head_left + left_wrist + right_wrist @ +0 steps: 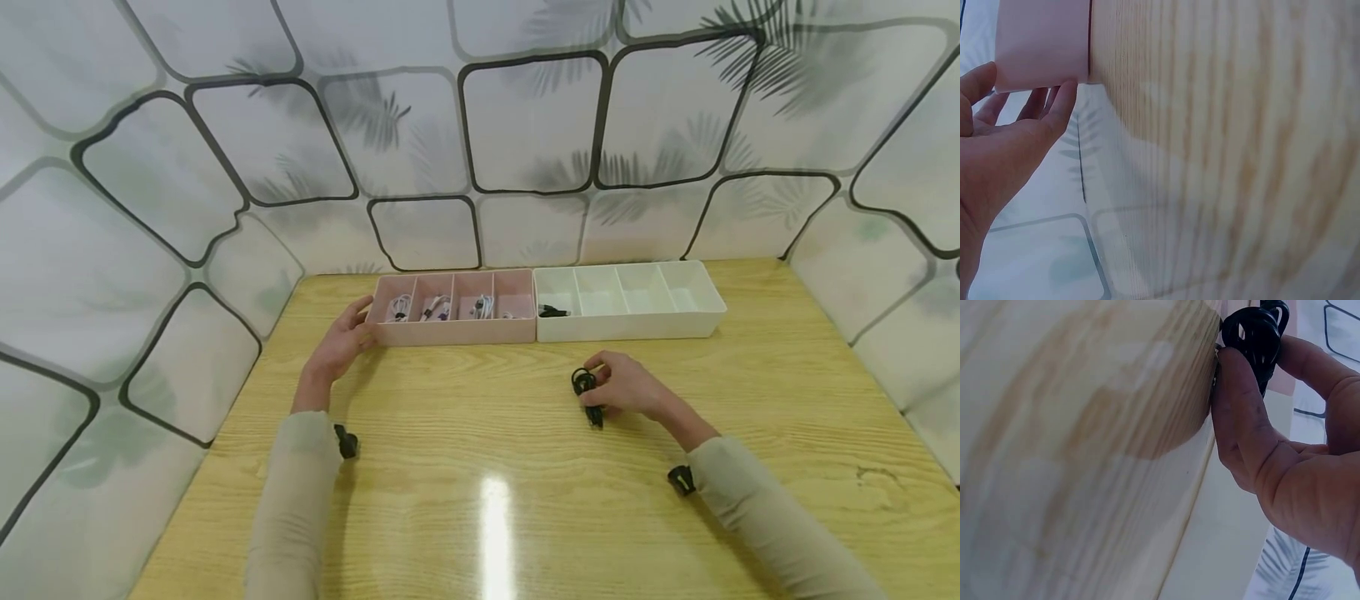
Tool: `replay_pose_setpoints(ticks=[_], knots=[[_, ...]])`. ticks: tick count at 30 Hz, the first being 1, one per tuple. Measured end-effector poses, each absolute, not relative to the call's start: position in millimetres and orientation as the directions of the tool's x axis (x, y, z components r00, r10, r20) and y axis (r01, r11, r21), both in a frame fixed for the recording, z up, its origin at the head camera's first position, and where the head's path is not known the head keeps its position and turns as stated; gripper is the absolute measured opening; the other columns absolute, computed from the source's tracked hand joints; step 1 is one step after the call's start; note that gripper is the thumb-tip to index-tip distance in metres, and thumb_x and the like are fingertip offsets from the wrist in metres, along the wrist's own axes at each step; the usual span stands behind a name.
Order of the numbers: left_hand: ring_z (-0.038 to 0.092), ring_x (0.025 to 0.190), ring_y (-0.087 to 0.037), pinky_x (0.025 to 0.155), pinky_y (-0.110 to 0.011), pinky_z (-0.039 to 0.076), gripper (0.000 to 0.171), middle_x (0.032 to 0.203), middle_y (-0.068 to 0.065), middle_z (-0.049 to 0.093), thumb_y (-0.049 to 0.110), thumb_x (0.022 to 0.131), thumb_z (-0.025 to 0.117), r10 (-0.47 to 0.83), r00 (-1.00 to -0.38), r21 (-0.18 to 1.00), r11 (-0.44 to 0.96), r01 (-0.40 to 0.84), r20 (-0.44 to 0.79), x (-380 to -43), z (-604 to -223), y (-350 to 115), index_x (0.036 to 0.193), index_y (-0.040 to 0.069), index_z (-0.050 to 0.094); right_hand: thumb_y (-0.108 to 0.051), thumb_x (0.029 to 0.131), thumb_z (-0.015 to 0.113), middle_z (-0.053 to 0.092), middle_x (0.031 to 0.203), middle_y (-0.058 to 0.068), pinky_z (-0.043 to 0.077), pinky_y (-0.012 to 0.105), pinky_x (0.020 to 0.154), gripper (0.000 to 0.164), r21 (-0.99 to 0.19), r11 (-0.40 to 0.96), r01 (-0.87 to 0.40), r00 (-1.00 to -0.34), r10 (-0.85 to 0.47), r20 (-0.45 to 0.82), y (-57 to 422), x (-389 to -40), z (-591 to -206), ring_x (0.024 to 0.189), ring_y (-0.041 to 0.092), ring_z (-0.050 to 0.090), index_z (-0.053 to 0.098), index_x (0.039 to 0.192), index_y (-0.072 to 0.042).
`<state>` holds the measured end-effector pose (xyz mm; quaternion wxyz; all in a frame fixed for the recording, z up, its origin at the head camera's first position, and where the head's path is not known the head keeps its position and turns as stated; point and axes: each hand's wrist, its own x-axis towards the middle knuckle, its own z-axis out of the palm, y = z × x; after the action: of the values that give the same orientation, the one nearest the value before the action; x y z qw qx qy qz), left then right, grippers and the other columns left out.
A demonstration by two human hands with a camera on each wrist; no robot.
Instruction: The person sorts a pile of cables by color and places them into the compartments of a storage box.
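A coiled black cable is pinched between the thumb and fingers of my right hand, low over the table in front of the white box. The right wrist view shows the coil at the fingertips. My left hand touches the left end of the pink divided box. In the left wrist view its fingers lie against the box's end wall. Bundled white cables lie in several pink compartments. The white divided box has a black cable in its leftmost compartment.
Both boxes stand end to end along the back of the wooden table. A patterned cloth wall rises close behind them and along both sides. Small black devices sit at both wrists.
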<state>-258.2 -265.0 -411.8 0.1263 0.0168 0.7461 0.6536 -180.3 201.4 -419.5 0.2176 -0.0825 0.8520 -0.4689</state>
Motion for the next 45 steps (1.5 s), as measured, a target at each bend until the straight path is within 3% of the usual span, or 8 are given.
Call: replay_pose_setpoints(ticks=[9, 24, 45], knots=[[0.027, 0.143, -0.041, 0.116, -0.054, 0.029, 0.062, 0.162, -0.024, 0.012, 0.006, 0.107, 0.036, 0.181, -0.968, 0.972, 0.19, -0.138, -0.173, -259.5, -414.1, -265.0, 0.161, 0.013, 0.007, -0.009, 0.088, 0.073, 0.059, 0.114, 0.027, 0.06, 0.04, 0.069, 0.06, -0.858, 0.508, 0.078, -0.88, -0.37, -0.299, 205.9, -178.8, -420.1, 0.087, 0.024, 0.066, 0.045, 0.136, 0.013], [0.025, 0.144, -0.04, 0.117, -0.052, 0.027, 0.063, 0.163, -0.024, 0.01, 0.007, 0.107, 0.038, 0.176, -0.967, 0.967, 0.208, -0.149, -0.187, -259.8, -412.5, -266.1, 0.162, 0.015, 0.007, -0.008, 0.091, 0.07, 0.058, 0.113, 0.022, 0.059, 0.04, 0.072, 0.059, -0.888, 0.435, 0.151, -0.86, -0.385, -0.335, 218.8, -181.8, -419.8, 0.086, 0.021, 0.065, 0.043, 0.141, 0.009], [0.023, 0.146, -0.04, 0.117, -0.052, 0.026, 0.06, 0.163, -0.023, 0.009, 0.009, 0.108, 0.035, 0.172, -0.965, 0.96, 0.236, -0.153, -0.196, -259.4, -413.3, -266.9, 0.162, 0.016, 0.008, -0.009, 0.097, 0.064, 0.052, 0.13, 0.028, 0.058, 0.037, 0.082, 0.067, -0.958, 0.243, 0.155, -0.889, -0.389, -0.242, 245.1, -197.6, -404.3, 0.093, 0.013, 0.066, 0.03, 0.152, 0.005]])
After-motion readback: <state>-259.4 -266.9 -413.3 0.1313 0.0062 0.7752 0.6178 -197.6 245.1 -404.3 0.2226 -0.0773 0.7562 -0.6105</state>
